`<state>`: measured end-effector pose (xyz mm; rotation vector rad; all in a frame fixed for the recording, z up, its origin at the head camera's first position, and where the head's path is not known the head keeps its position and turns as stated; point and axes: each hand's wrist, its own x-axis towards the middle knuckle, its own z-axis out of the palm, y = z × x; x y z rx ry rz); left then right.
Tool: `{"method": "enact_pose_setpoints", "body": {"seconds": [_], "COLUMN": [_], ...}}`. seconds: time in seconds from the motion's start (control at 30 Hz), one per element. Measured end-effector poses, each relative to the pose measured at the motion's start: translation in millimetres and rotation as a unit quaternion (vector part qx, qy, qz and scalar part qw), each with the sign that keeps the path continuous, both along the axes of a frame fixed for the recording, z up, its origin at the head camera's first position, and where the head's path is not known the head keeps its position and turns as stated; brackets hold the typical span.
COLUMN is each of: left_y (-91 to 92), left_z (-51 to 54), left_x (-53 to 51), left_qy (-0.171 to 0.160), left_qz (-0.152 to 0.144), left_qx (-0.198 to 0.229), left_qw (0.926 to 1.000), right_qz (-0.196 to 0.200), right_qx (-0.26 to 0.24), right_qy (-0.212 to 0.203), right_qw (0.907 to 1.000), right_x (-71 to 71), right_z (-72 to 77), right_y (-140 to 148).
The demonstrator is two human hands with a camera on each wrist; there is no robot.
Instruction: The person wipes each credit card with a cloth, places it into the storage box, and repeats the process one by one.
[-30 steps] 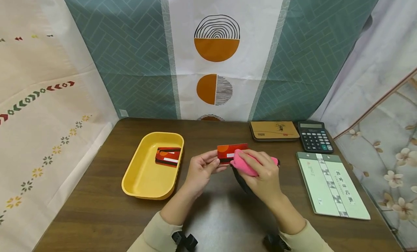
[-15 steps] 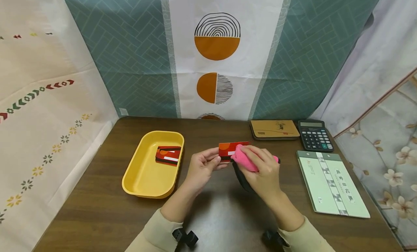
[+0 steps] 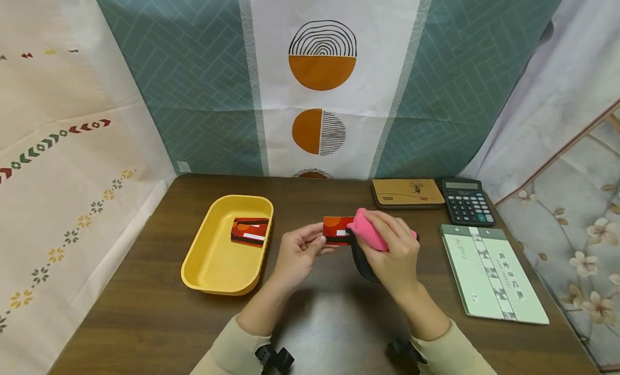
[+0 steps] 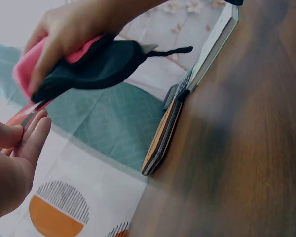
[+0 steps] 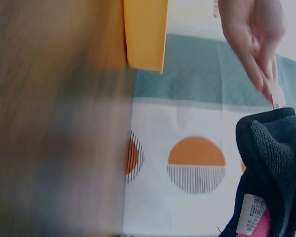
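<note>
My left hand point(image 3: 298, 252) pinches the left end of a red card point(image 3: 335, 231) between thumb and fingers, holding it above the table. The card has an orange circle, a white strip and a dark band. Around its right end my right hand point(image 3: 394, 251) grips a folded cloth point(image 3: 366, 232), pink on one side and dark grey on the other; it hides that end of the card. In the right wrist view the dark side of the cloth point(image 5: 271, 148) hangs down with a white label. More red cards point(image 3: 249, 232) lie overlapping in the yellow tray point(image 3: 194, 256).
The tray stands left of my left hand on the brown wooden table point(image 3: 145, 310). A tan notebook point(image 3: 408, 194) and a black calculator point(image 3: 469, 203) lie at the back right. In front of them is a pale green account book point(image 3: 494, 273). Patterned cloths hang behind and at the sides.
The right hand and cloth have shifted slightly on the card, with more of the dark side hanging below. My left hand has stayed nearly still, and the tray's cards have not moved.
</note>
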<state>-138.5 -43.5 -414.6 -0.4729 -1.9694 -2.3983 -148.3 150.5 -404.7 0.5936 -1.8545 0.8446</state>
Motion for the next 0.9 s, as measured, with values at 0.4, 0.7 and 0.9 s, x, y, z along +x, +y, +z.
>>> {"method": "enact_pose_setpoints", "body": {"seconds": [0.4, 0.7, 0.9], "left_y": [-27.5, -69.7, -104.6], "left_z": [-7.8, 2.9, 4.8], "left_x": [-8.9, -19.5, -29.7], "left_qy": [-0.104, -0.124, -0.122], "left_qz": [0.158, 0.226, 0.246], "left_qx": [-0.022, -0.042, -0.04], "left_qw": [0.9818, 0.9652, 0.9607], "right_qz": [0.001, 0.002, -0.001], "right_qx": [-0.037, -0.05, -0.054], "right_qy": [-0.038, -0.054, -0.06], "right_qw": [0.9986, 0.9973, 0.9968], "right_x": [-6.6, -9.0, -11.1], "right_z": [-8.7, -11.9, -14.9], "right_y": [30.0, 39.3, 44.7]}}
